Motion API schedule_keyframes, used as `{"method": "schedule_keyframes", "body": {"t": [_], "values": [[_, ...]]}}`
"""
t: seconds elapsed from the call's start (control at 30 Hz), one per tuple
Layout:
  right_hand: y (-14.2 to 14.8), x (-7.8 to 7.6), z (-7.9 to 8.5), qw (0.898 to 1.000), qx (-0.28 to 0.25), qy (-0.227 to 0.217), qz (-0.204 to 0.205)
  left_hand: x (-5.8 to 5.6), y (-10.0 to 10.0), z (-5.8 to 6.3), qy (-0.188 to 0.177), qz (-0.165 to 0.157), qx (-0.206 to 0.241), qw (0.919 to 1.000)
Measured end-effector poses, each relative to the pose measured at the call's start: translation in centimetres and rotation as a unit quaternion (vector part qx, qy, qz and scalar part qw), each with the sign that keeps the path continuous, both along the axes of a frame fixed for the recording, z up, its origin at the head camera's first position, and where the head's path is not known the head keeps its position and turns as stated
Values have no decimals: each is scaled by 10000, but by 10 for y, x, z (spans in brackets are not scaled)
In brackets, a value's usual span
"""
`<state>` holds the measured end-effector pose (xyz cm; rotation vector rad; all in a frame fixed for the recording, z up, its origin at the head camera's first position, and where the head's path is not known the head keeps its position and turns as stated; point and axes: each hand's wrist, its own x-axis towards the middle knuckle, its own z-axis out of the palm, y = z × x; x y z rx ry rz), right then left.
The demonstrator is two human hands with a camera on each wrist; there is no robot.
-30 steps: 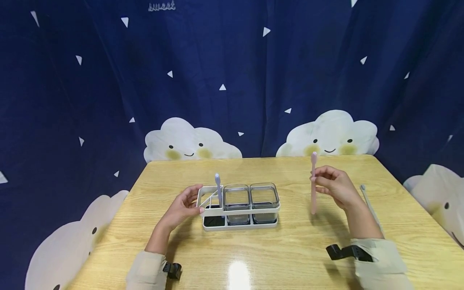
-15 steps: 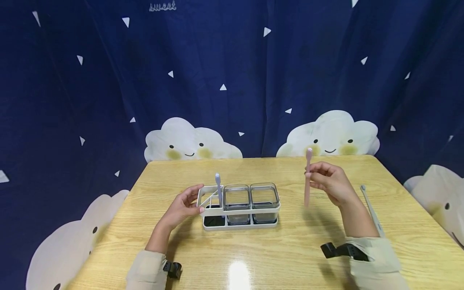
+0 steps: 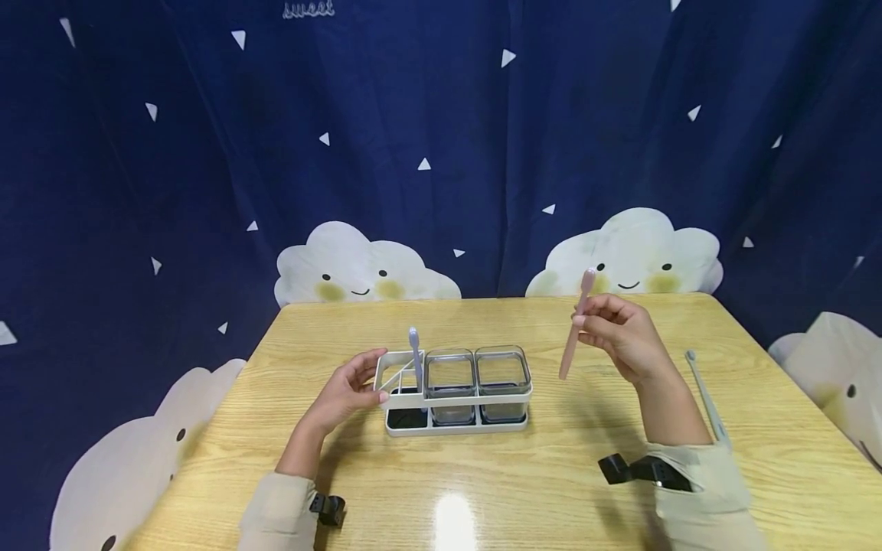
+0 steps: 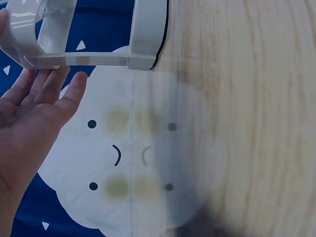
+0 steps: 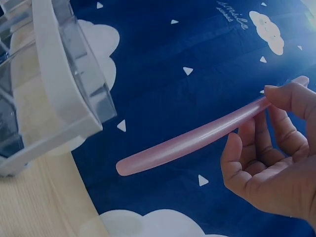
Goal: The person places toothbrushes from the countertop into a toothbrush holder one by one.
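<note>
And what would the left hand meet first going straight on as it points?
The white rack, right away: the left hand appears to hold its left end.

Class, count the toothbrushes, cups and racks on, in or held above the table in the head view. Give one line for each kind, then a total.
Toothbrushes: 3
Cups: 2
Rack: 1
Total: 6
</note>
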<state>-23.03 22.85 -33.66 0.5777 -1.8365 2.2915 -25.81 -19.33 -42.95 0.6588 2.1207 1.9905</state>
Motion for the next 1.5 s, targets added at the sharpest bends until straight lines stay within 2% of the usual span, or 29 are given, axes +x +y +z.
{"method": "schedule_keyframes", "body": {"t": [0.2,0.8,1.1,1.5], "values": [[-11,-1,6,9999,21,91,94,2,0,-1,-85,13,7,10000],[-46,-12,18,9980,269,424,372,1,-1,1,7,67,-64,10000],[-64,-12,26,9963,342,523,589,0,0,1,1,105,-132,9999],[-84,-13,28,9951,413,436,783,1,0,2,-94,77,-21,9999]]}}
